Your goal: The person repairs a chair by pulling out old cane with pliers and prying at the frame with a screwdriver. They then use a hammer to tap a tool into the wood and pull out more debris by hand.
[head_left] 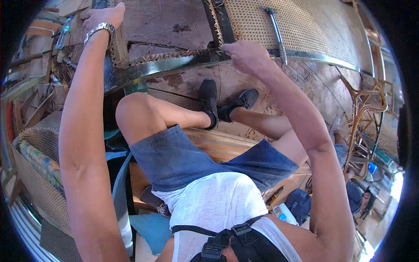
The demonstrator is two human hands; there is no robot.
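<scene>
A dark wooden frame (174,63) with small holes and frayed cane strands along its edge lies across the top of the view. Woven cane webbing (305,28) covers its right section; its left section is open. My left hand (104,16), below a metal watch, rests at the frame's left bar, its fingers partly hidden. My right hand (246,54) is closed at the joint of the crossbar and front rail, pinching something thin that I cannot make out. A hammer (276,32) lies on the webbing just right of it.
A plastic bottle (64,32) lies at the upper left. Bent cane chair frames (364,105) stand at the right, near another person (342,150). Rolled woven cane (37,170) is at the left. My feet (209,98) are below the frame.
</scene>
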